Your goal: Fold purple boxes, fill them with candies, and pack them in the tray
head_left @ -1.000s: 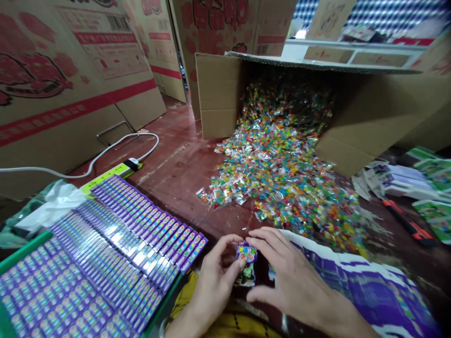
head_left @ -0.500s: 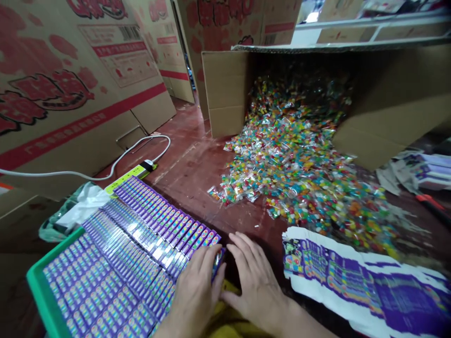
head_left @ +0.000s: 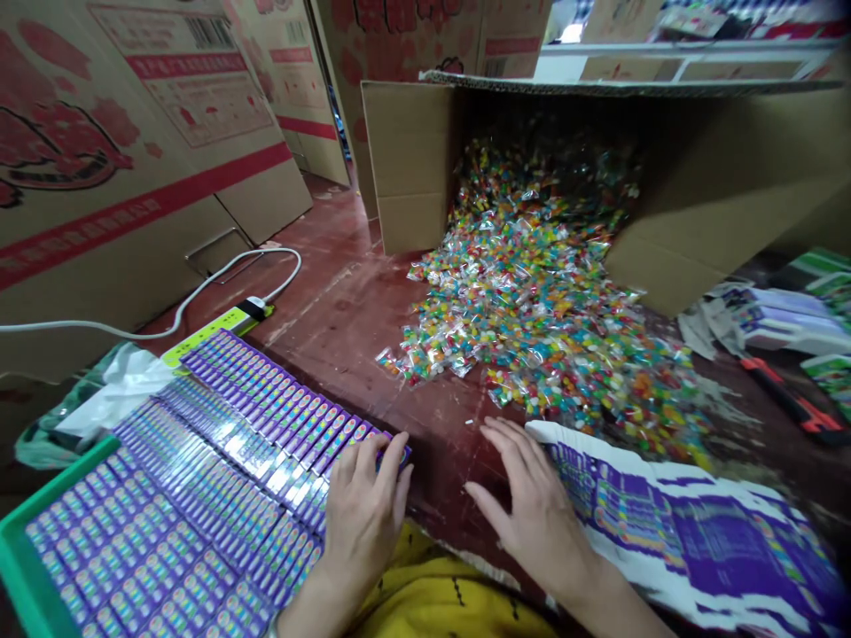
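Many purple boxes (rainbow-dotted) packed in rows; left hand touching endmost

Left hand on purple boxes

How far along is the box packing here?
Done: rows of purple boxes fill the green tray. In hand: the left hand presses the end box into its row; the right hand is at the flat box blanks. Left: a pile of candy packets and many blanks.
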A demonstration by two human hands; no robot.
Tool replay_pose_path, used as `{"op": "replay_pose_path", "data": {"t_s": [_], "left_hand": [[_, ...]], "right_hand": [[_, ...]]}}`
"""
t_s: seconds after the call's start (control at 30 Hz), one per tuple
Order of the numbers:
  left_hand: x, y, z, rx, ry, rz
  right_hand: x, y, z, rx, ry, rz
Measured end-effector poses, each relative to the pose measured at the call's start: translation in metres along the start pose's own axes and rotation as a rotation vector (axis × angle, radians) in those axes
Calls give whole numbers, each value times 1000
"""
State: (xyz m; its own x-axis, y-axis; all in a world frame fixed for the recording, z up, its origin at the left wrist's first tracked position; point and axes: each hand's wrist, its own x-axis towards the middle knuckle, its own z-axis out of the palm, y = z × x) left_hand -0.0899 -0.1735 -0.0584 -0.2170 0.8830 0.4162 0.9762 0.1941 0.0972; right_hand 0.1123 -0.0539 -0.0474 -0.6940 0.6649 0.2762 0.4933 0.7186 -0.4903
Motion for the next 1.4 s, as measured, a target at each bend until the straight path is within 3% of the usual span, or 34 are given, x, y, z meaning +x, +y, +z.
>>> {"op": "replay_pose_path", "data": {"t_s": [0.13, 0.27, 0.33, 0.43, 0.53, 0.63, 0.9, 1.07, 1.2, 1.33, 1.4], "left_hand": [[-1, -1, -4, 16, 11, -2], [-1, 19, -11, -168, 55, 29], [2, 38, -8, -309, -3, 87], [12, 72, 6, -435, -181, 153], [25, 99, 25, -436, -336, 157], [34, 113, 37, -395, -414, 105], [34, 112, 37, -391, -432, 37], [29, 115, 43, -383, -410, 15], [27, 114, 38, -458, -407, -21], [36, 103, 12, -862, -411, -138], [42, 97, 0, -1226, -512, -239]], "right_hand": [[9, 36, -35, -64, 102, 67], [14, 73, -61, -191, -48, 127], [15, 83, -63, -257, -135, 108], [17, 88, -54, -338, -164, 83], [19, 86, -44, -334, -149, 65], [20, 84, -42, -282, -138, 48], [20, 84, -43, -201, -122, -10], [21, 82, -37, -171, -178, -63], [27, 72, -47, -30, -142, -50], [22, 63, -74, 223, -155, -8], [13, 67, -80, 286, -194, 18]]}}
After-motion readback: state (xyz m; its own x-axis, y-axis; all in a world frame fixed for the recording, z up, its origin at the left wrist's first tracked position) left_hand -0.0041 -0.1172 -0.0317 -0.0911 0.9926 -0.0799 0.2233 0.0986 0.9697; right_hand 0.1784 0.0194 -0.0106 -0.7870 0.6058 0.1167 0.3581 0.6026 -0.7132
